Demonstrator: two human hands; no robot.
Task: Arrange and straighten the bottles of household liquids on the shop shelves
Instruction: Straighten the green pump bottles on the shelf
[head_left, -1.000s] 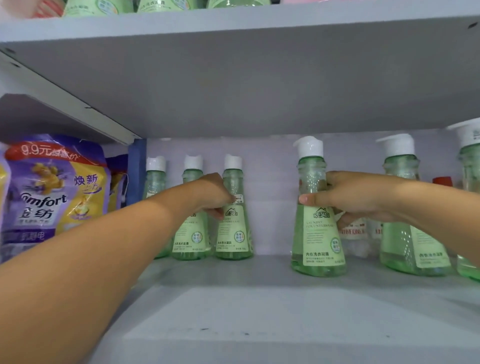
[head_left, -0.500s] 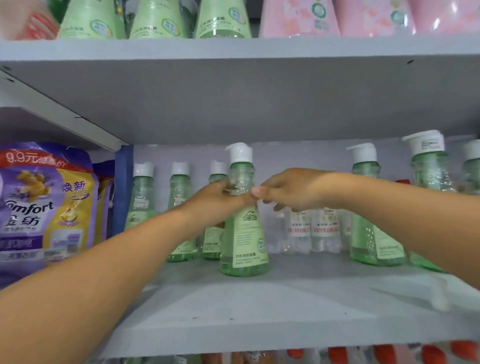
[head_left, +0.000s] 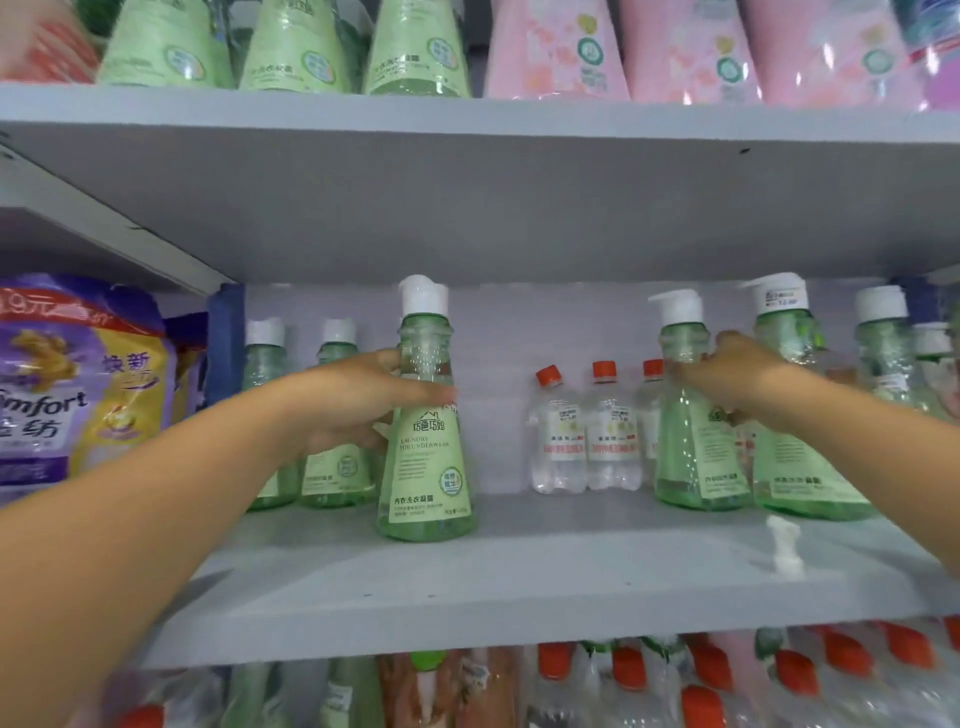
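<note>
"LAUNDRY FOR UNDERWEAR" on the front green bottle's label (head_left: 427, 457), "Comfort" on the purple pouch (head_left: 57, 384)

A grey middle shelf (head_left: 519, 587) is occupied by upright green pump bottles (head_left: 427, 441) at left and right; small clear red-capped bottles (head_left: 587, 436) are set at the back between them; a small white piece (head_left: 783, 543) lies near the front right

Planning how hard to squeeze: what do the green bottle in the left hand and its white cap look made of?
Green bottle: looks like clear, glossy, green-tinted plastic; liquid and bubbles show through, with a matte paper-like label. White cap: opaque, smooth plastic, probably rigid. The left hand holds the bottle below its neck.
</note>
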